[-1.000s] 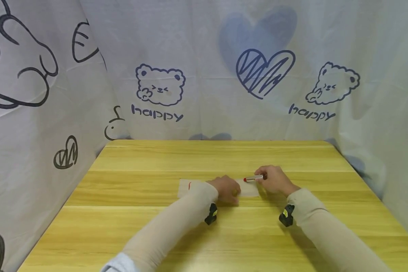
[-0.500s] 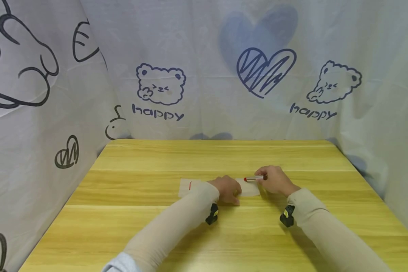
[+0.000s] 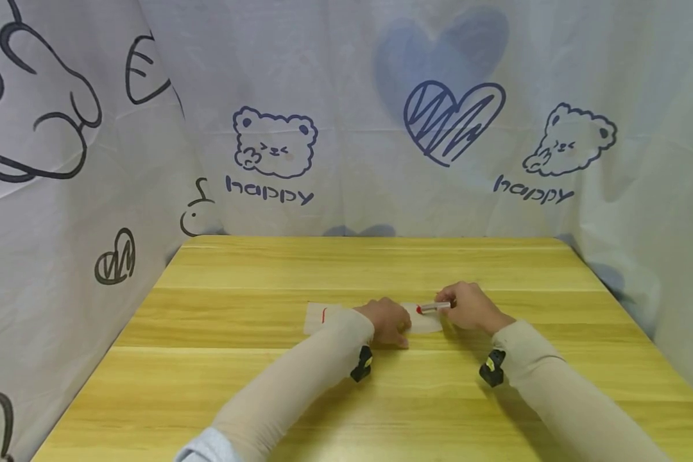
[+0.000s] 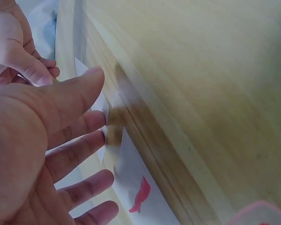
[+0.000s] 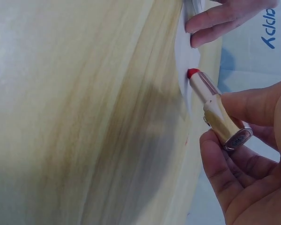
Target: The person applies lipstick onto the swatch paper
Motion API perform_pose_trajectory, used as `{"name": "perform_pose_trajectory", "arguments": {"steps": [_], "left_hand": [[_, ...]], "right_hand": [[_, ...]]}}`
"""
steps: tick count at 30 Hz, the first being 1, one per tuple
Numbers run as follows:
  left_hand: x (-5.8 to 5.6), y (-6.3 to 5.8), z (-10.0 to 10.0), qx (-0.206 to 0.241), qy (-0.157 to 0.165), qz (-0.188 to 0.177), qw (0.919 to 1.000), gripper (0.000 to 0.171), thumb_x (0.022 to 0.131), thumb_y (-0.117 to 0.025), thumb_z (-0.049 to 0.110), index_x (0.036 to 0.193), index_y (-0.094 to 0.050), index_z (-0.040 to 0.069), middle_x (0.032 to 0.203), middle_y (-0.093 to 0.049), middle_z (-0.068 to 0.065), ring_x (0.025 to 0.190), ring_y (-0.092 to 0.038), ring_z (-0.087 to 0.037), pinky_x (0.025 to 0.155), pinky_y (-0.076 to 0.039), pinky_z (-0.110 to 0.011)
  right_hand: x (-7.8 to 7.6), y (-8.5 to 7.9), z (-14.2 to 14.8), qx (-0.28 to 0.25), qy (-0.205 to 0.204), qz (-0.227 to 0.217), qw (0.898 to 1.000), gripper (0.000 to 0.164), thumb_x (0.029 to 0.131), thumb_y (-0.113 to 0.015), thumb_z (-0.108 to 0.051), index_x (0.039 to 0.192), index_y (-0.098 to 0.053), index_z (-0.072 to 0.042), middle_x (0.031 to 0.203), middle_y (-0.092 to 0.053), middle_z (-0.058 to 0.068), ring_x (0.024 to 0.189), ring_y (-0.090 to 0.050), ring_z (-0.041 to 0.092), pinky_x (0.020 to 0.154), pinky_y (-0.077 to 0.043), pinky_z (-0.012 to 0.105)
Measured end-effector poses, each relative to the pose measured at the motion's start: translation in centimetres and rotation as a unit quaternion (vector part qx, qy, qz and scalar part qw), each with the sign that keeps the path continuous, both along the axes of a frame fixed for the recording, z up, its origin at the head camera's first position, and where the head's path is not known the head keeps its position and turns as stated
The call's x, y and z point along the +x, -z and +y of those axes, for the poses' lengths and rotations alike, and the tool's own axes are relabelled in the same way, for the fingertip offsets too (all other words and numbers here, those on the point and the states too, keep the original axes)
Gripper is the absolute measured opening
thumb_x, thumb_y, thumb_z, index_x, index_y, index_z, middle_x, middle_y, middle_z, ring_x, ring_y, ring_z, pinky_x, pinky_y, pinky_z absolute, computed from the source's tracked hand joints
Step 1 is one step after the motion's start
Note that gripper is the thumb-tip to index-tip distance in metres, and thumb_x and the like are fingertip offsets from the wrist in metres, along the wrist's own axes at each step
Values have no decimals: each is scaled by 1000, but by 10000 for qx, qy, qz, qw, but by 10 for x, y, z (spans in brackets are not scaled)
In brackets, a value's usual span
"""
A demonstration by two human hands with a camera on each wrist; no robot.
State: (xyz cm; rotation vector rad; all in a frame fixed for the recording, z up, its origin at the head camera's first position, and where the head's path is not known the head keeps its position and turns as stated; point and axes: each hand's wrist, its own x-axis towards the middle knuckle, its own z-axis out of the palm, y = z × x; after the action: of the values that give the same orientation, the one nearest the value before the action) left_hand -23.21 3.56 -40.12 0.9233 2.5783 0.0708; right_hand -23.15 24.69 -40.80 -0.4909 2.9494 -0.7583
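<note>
My right hand pinches a lipstick between thumb and fingers. The lipstick has a gold-toned body and a red tip, and it lies tilted with the tip at the white paper. In the right wrist view, the tip meets or nearly meets the paper's surface. My left hand rests over the middle of the paper, its fingers fairly straight and spread with fingertips down. Left of that hand, a white paper part bears a curved red stroke. The sleeve and hand hide the stretch between both parts.
The papers lie on a wood-grain table. White cloth with printed bears and hearts hangs behind the table and along its sides. Each wrist carries a small black device.
The lipstick tip has moved a little toward the front, and a small red mark now shows beside it. The right hand shifts slightly with it, while the left hand stays in place.
</note>
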Motion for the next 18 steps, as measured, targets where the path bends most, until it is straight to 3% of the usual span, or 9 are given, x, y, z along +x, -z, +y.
{"name": "perform_pose_trajectory", "arguments": {"steps": [9,18], "left_hand": [[-1,2,2,-3,-128,-79,9999,44,89,-68,43,128,-65,23,129,-61,7,120,-53,-17,98,-44,-35],[1,3,2,12,-62,98,9999,43,88,-70,44,126,-67,23,126,-63,8,116,-56,-17,95,-46,-34]], "right_hand": [[5,-5,2,7,-293,-160,9994,11,83,-70,-3,93,-75,-4,82,-70,2,65,-53,13,59,-45,30],[11,-13,5,23,-756,-254,9968,6,85,-70,-2,88,-75,-5,78,-70,-2,64,-56,11,58,-48,31]]}}
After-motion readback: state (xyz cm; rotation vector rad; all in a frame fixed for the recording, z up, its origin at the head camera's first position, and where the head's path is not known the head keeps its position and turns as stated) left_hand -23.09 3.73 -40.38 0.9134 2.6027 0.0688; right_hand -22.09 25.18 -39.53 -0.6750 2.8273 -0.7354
